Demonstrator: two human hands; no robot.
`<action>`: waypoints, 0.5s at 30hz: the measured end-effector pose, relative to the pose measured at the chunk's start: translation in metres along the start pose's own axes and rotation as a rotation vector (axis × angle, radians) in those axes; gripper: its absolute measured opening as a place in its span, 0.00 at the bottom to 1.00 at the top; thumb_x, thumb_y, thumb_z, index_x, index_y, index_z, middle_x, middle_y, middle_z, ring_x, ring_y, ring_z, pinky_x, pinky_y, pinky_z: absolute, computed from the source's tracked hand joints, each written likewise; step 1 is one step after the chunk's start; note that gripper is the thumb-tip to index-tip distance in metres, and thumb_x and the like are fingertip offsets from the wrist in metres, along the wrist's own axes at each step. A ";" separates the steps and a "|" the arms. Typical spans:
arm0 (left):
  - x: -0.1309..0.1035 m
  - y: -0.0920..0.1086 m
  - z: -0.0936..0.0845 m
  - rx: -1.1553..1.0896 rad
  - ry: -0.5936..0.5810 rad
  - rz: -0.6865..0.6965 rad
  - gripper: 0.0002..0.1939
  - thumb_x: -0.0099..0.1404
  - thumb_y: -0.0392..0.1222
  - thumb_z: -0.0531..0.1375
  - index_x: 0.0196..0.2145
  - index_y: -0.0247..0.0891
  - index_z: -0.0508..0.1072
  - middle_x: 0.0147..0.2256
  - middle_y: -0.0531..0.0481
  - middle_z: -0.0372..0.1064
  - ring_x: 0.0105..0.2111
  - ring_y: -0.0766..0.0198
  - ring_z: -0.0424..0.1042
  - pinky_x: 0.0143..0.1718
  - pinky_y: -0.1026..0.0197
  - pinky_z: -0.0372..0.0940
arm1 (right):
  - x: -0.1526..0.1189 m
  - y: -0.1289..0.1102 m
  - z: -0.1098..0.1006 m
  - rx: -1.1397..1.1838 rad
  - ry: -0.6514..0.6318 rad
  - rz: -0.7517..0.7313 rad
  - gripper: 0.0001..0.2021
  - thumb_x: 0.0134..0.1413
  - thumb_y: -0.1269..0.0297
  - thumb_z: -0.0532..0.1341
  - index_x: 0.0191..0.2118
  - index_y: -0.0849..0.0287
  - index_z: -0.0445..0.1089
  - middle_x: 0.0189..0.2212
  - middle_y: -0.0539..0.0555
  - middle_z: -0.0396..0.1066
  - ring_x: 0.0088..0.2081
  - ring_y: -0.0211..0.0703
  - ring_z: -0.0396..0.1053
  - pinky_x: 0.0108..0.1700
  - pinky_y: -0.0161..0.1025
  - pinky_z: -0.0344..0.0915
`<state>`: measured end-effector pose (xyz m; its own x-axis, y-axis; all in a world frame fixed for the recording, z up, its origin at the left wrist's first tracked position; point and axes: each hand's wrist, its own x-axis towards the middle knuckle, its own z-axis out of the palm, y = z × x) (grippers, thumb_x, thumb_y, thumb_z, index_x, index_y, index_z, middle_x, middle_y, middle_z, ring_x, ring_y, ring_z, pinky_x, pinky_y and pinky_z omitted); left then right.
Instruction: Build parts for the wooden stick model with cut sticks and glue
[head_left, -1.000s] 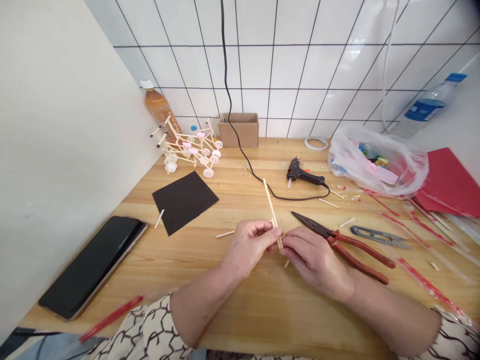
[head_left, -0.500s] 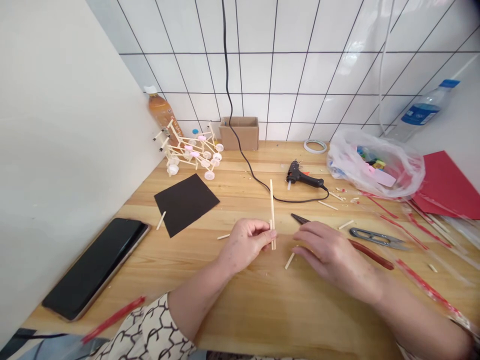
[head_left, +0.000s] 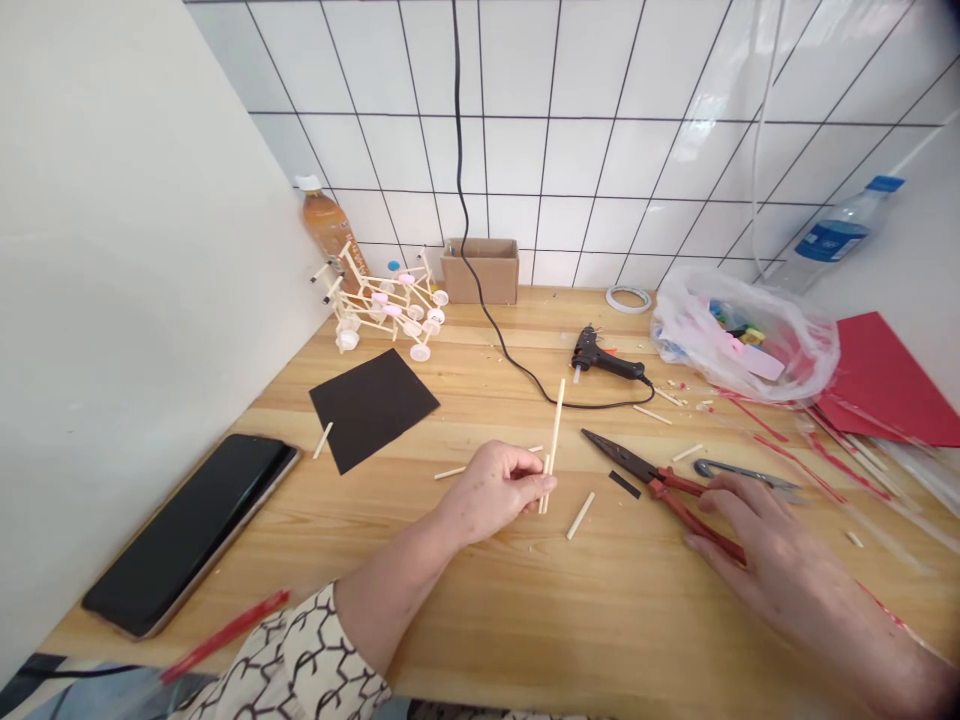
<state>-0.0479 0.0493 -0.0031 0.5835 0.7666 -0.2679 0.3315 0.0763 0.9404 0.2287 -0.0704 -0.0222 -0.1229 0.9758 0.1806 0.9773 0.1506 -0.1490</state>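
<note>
Pinching is done low on a long pale stick (head_left: 558, 420) and a short stick (head_left: 545, 466), which are held side by side and nearly upright between the closed thumb and fingers of the left hand (head_left: 491, 495); whether the table (head_left: 480, 630) is touched by their lower ends cannot be told. The sticks can be judged light, stiff and dry, easily snapped if bent, so both are best gripped together near the bottom. By the right hand (head_left: 761, 550), thumb and fingers are kept parted, with the handles of the pliers (head_left: 660, 484) between them; whether these are touched cannot be told. The pliers look heavy and rigid, and are best taken by the red handles, behind the pivot.
</note>
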 end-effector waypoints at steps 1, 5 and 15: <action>0.000 -0.001 0.000 0.007 -0.005 0.004 0.15 0.55 0.45 0.57 0.16 0.35 0.66 0.16 0.54 0.61 0.18 0.70 0.59 0.23 0.66 0.54 | 0.001 0.001 0.002 -0.009 -0.023 0.000 0.11 0.54 0.58 0.54 0.38 0.57 0.67 0.44 0.61 0.65 0.45 0.55 0.65 0.44 0.52 0.65; 0.000 -0.004 -0.001 0.021 -0.021 0.025 0.14 0.55 0.45 0.57 0.16 0.35 0.66 0.16 0.54 0.61 0.18 0.70 0.59 0.23 0.66 0.53 | 0.004 0.008 0.006 0.000 -0.064 0.001 0.13 0.55 0.58 0.52 0.36 0.57 0.70 0.42 0.61 0.66 0.44 0.54 0.66 0.43 0.52 0.65; -0.001 0.001 -0.008 0.037 -0.062 0.013 0.14 0.54 0.45 0.57 0.17 0.34 0.68 0.14 0.54 0.60 0.16 0.70 0.57 0.20 0.67 0.50 | 0.026 -0.017 -0.035 0.967 -0.339 0.413 0.16 0.51 0.51 0.57 0.40 0.53 0.74 0.32 0.58 0.75 0.32 0.50 0.72 0.25 0.40 0.68</action>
<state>-0.0541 0.0534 0.0001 0.6324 0.7262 -0.2697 0.3505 0.0423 0.9356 0.2145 -0.0526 0.0188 -0.0034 0.9501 -0.3119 0.4246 -0.2810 -0.8607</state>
